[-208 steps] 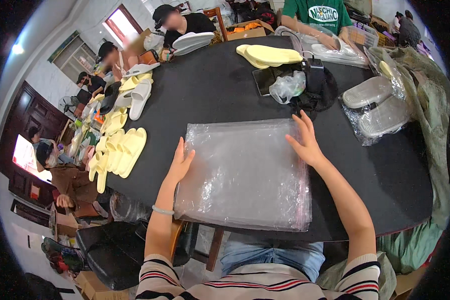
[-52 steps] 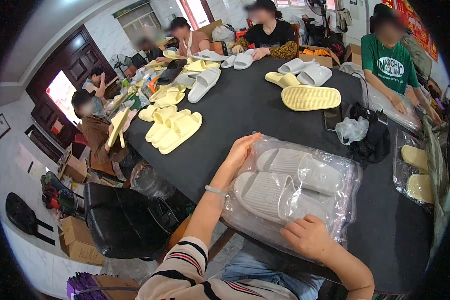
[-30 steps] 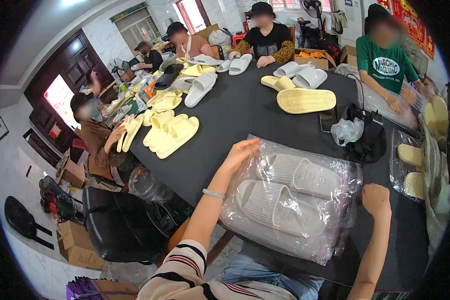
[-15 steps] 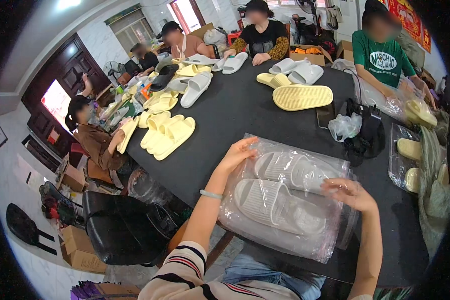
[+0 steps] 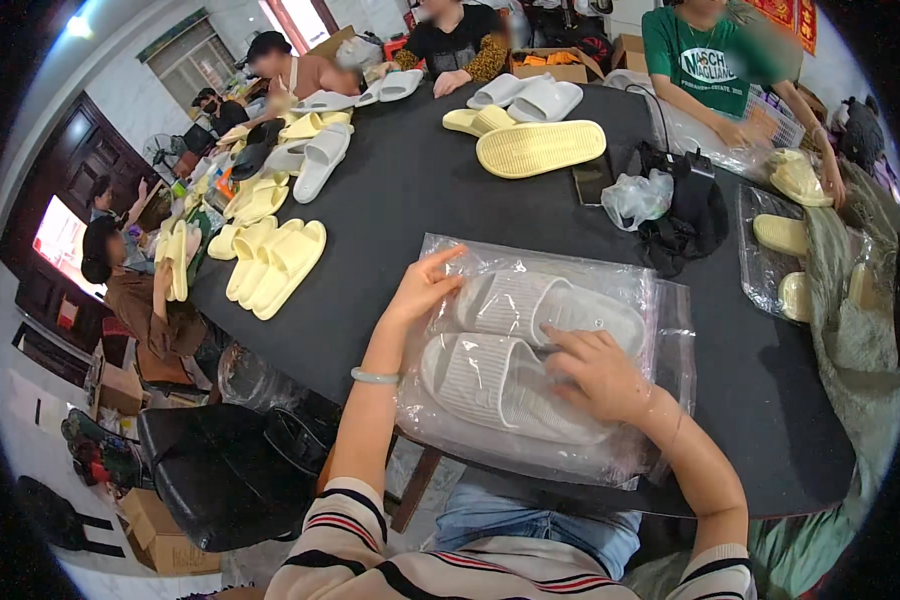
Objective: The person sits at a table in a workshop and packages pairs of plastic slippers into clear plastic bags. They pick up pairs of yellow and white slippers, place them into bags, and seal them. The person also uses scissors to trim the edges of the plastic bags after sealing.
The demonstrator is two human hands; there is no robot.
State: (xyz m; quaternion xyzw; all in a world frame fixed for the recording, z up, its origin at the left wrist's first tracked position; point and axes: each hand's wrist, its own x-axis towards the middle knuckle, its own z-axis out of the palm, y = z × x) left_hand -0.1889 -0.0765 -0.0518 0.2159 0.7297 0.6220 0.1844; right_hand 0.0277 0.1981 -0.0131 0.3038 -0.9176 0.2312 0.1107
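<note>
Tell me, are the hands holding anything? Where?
The left hand touches the clear bag at its upper-left corner; the right hand lies over the gray slippers. Whether either grips, I can't tell.

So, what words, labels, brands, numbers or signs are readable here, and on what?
Green T-shirt: dark lettering in a white oval, partly legible; not copied here.
Farther bagged grey slipper: round footbed mark, too small to read.
Red wall hanging: yellowish marks, too blurred.
Cardboard box: faint print, too small.
</note>
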